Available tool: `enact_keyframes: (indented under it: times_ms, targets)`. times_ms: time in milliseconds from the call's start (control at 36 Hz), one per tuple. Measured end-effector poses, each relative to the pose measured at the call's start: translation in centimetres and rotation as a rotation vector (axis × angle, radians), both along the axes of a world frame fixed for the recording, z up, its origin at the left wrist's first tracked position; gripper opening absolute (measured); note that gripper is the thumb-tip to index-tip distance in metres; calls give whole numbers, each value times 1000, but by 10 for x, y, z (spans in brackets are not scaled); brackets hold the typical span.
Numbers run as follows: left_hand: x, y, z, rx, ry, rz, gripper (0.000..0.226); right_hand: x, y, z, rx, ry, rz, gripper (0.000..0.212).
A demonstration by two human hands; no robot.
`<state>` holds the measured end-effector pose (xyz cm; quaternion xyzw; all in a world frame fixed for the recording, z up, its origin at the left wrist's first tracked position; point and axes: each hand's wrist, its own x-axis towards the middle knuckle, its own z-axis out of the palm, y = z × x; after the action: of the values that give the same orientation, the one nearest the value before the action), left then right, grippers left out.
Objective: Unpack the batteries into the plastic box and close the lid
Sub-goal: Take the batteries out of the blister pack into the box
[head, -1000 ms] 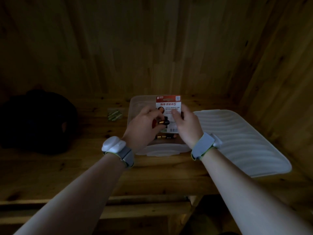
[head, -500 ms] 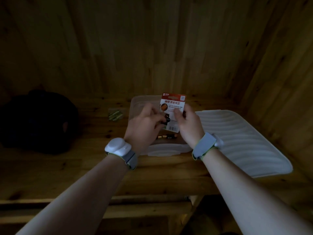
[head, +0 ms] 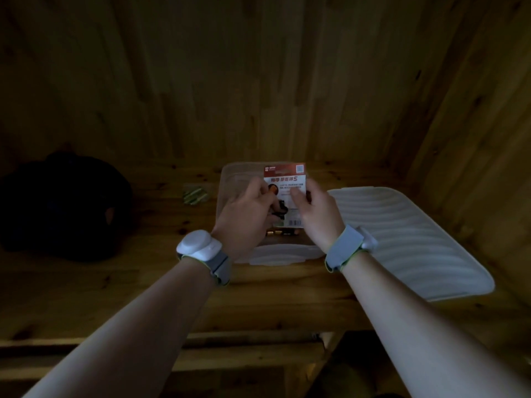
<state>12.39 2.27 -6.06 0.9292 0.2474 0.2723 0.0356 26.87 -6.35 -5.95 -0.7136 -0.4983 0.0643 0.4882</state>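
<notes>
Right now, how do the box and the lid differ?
The box is clear; the lid is white and ribbed. The box stands in the middle with batteries inside; the lid lies flat to its right, off it. Both are plastic and rest on the wooden shelf.

Table [head: 86, 297]: bare wood, knotted, grain visible, low sheen. Wall [head: 258, 81]: the same wood in vertical boards, matt. Plastic box [head: 230, 179]: cloudy translucent plastic, smooth. Lid [head: 416, 239]: opaque white plastic, wavy ribbed surface, soft sheen. Battery pack [head: 286, 175]: printed card, red and white, smooth face. Batteries [head: 283, 232] in the box: metallic glint. Left wristband [head: 198, 248]: smooth white plastic housing. Right wristband [head: 343, 251]: grey strap, matt, cloth-like. Bag [head: 63, 205]: dark, matt; material too dim to confirm
</notes>
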Motion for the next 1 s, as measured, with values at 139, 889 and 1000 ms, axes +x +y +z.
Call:
enact_keyframes:
  times_ms: [139, 889, 1000]
  targets:
    - [-2, -3, 4, -2, 23, 26, 30, 1, 0, 0, 2, 23, -5, 24]
    - [-7, 5, 3, -446, -422, 323, 9, 4, 1, 0, 105, 180, -92, 21]
    - [-10, 9, 3, -456, -444, 284, 14, 4, 2, -2, 134, 238, -166, 21]
